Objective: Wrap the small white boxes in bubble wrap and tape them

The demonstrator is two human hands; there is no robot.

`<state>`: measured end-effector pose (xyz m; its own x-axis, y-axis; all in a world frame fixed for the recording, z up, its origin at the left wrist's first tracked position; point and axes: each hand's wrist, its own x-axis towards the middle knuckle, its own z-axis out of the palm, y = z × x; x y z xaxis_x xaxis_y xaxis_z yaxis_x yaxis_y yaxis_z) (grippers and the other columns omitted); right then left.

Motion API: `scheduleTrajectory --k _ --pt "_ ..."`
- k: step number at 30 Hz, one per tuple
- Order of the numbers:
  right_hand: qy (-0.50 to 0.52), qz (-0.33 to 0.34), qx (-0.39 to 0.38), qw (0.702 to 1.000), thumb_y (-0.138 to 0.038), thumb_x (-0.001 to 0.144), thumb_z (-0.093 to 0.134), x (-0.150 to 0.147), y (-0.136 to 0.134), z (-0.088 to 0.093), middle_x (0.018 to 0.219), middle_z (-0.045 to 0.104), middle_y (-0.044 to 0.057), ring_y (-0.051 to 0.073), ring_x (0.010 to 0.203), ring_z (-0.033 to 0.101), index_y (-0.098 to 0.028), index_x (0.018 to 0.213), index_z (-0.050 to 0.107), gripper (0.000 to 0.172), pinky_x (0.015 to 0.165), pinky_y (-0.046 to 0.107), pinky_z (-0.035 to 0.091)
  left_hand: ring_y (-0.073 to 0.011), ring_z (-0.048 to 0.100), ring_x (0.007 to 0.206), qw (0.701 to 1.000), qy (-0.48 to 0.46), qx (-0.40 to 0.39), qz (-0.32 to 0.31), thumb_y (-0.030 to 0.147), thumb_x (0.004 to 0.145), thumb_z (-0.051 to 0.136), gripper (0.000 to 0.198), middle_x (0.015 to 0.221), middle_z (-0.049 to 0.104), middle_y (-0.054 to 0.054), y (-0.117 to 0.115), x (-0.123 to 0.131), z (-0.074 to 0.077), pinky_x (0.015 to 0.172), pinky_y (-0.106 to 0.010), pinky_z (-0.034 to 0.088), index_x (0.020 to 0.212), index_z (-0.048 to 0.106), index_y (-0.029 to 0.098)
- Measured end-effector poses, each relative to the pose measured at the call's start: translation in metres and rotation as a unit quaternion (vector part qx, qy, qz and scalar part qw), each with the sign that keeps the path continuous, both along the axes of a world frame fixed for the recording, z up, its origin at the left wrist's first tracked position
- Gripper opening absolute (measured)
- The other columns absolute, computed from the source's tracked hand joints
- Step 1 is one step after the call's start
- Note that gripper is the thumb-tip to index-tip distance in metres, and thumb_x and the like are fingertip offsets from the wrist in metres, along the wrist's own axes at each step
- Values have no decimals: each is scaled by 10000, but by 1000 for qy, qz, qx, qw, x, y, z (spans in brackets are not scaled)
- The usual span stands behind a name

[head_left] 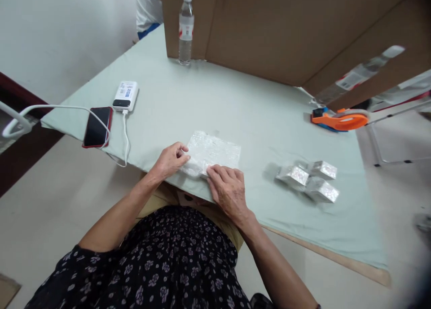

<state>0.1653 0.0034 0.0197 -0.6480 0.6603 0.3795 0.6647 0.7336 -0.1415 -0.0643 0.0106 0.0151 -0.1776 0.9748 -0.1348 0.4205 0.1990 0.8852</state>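
A sheet of clear bubble wrap (213, 150) lies on the table near its front edge, part of it folded up toward me. My left hand (170, 161) is at its left side, fingers curled, with thumb and forefinger tips on the plastic. From the right, my right hand (229, 190) has its fingers bent over the near edge of the wrap and presses on it. Whether a box sits under the folded part is hidden by the plastic and my fingers. To the right stand several small wrapped boxes (322, 190), shiny and close together.
An orange tape dispenser (340, 119) lies at the right edge. Water bottles (186, 31) stand by a large cardboard panel (256, 31) at the back. On the left are a phone (97, 127) and a white power bank (125, 96) with a cable (126, 138) hanging over the edge.
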Motion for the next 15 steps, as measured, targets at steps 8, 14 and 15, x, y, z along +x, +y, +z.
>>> scheduleTrajectory --k 8,14,15 --pt "-18 19 -10 1000 -204 984 513 -1 8 1 1080 702 58 245 969 555 -254 1203 595 239 857 408 329 -187 621 651 993 86 -69 34 494 694 746 408 762 696 -52 -16 -11 7 579 -290 459 937 668 176" --pt "-50 32 5 998 -218 995 496 0 11 4 1068 690 59 231 938 521 -249 1210 593 238 843 404 310 -134 498 480 984 11 -176 25 506 680 723 365 578 564 20 0 4 11 473 -260 360 795 596 183" --pt "-55 36 7 998 -220 993 498 0 12 5 1067 686 58 230 933 514 -245 1209 593 237 844 403 307 -120 462 463 983 -8 -183 17 510 694 700 350 548 520 37 2 7 10 465 -252 340 747 577 187"
